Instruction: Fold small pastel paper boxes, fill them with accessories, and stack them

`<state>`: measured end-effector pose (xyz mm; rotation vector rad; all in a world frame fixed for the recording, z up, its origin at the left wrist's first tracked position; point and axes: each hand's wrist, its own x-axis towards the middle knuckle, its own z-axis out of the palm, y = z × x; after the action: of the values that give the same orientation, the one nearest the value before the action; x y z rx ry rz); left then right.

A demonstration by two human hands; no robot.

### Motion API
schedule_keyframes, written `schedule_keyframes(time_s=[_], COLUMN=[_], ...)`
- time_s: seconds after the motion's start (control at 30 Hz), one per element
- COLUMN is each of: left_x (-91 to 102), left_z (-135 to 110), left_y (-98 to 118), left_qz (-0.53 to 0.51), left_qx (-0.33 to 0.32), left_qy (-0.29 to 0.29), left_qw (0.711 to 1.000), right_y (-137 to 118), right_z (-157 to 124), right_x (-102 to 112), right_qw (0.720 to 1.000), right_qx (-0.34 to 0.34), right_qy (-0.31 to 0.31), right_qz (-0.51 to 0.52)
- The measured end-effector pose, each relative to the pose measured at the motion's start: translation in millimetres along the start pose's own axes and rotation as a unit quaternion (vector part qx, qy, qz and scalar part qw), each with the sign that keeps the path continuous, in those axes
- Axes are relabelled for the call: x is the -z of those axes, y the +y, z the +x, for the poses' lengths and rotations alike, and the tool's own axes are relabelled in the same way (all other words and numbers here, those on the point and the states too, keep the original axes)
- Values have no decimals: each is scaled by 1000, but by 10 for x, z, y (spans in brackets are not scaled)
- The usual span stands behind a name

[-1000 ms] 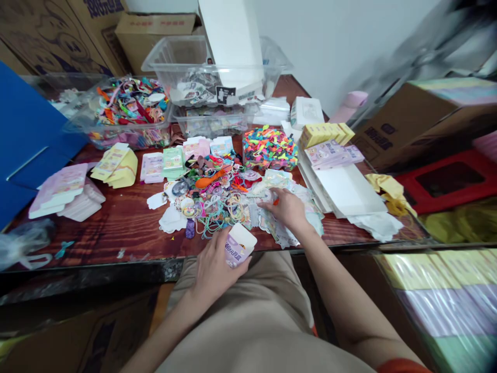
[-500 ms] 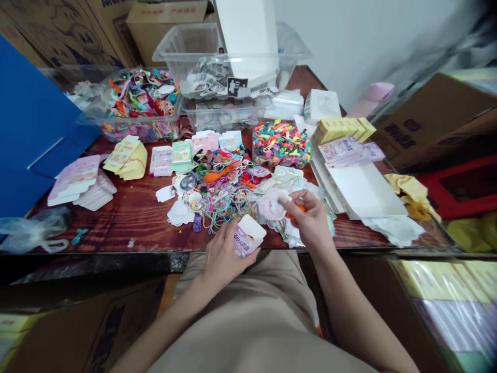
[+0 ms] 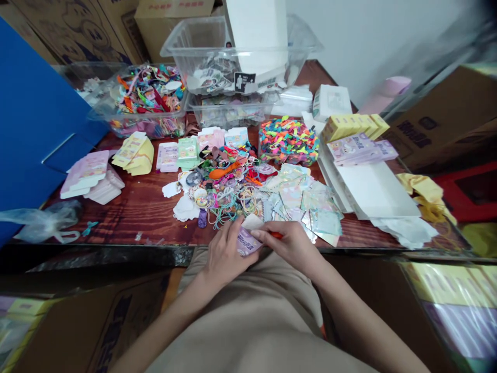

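– While I watch through the head camera, where does the small purple box (image 3: 247,241) sit?

– At the near edge of the table (image 3: 128,217), over the lap. I see the left hand (image 3: 225,256) wrapped around its lower half, fingers closed on it. The right hand (image 3: 293,246) pinches the white top flap, with an orange piece (image 3: 276,235) caught in its fingers.

– How is this hold best managed?

– In my judgement: support the box from below with the left hand, avoid crushing its walls, and bend the flap only along its crease. Hold the orange piece clear of the fold.

– Containers?

– Just beyond the box, a loose heap of hair ties (image 3: 225,194) lies beside shiny packets (image 3: 310,207), in no container. Further back, a clear tub (image 3: 288,141) holds neon-coloured pieces. To its left, a clear bin (image 3: 145,101) holds mixed colourful accessories. Behind both, a large clear bin (image 3: 186,52) holds printed stickers and a white carton (image 3: 256,31).
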<state>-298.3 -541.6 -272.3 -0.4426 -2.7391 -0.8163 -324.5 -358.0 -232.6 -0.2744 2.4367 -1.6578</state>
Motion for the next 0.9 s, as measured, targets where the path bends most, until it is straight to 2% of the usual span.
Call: schedule_keyframes(time_s=[0.03, 0.13, 0.17, 0.23, 0.33, 0.43, 0.57, 0.7, 0.83, 0.9], left_x=[4, -5, -14, -31, -28, 9, 36, 4, -22, -11], left_z=[-5, -18, -23, -30, -30, -25, -41, -90, -131, -125], left_y=[10, 70, 95, 141, 174, 165, 122, 61, 13, 0], left_qz=[-9, -39, -46, -58, -80, -105, -122, -101, -91, -92], left_qx=[7, 35, 45, 67, 102, 122, 135, 96, 13, -2], left_qy=[-10, -43, -51, -58, -50, -32, -3, 24, 46, 53], left_qw=[1000, 998, 997, 994, 990, 986, 983, 990, 995, 994], right_y=[-32, -124, -147, -174, -162, -115, -80, -124, -225, -269], right_z=[17, 89, 114, 153, 166, 121, -8, -106, -72, -38], right_x=[23, 18, -14, -113, -263, -331, -345, -358, -337, -312], right_qw=[1000, 988, 985, 989, 994, 983, 966, 947, 970, 975], right_qx=[6, -8, -15, -8, 72, 154, 204, 221, 177, 162], right_qy=[24, 150, 168, 141, 86, 85, 73, 55, -40, -84], right_qz=[-6, 21, 33, 36, -14, -59, -139, -228, -161, -124])
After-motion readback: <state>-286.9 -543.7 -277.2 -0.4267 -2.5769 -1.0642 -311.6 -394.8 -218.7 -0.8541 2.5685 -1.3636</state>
